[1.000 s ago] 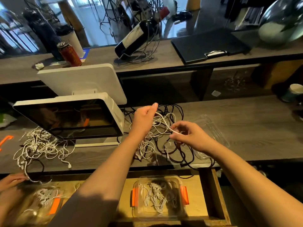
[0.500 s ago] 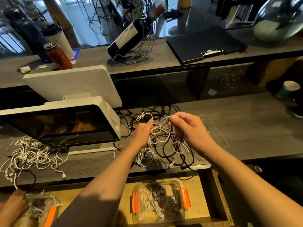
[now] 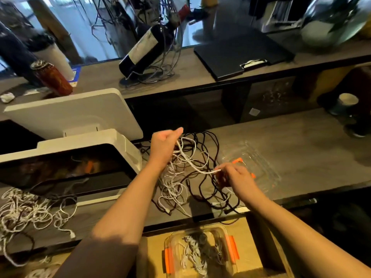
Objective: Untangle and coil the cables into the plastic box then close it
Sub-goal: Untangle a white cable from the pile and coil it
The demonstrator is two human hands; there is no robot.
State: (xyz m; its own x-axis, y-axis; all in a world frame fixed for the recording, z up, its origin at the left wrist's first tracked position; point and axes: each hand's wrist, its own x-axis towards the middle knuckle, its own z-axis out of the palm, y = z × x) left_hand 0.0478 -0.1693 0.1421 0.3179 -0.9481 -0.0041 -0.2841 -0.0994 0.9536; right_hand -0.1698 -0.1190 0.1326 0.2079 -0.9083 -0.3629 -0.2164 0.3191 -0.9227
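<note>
A tangle of white and black cables [image 3: 186, 173] lies on the grey wooden counter in front of me. My left hand [image 3: 163, 146] is raised above the tangle, closed on white cable loops. My right hand [image 3: 233, 178] pinches the end of a white cable [image 3: 192, 164] stretched between both hands. A clear plastic lid with orange clips [image 3: 255, 167] lies flat just right of my right hand. Below the counter, a clear plastic box with orange latches [image 3: 200, 252] holds coiled cables on a lower wooden shelf.
A white point-of-sale screen [image 3: 66, 157] stands left of the tangle. A second pile of white cables [image 3: 30, 211] lies at the far left. The raised back shelf carries a wine bottle in a wire holder [image 3: 146, 49], a red can [image 3: 52, 78] and a black folder [image 3: 243, 53].
My hands have moved apart: the left rose and the right pulled down and right toward the lid, drawing a white cable taut between them.
</note>
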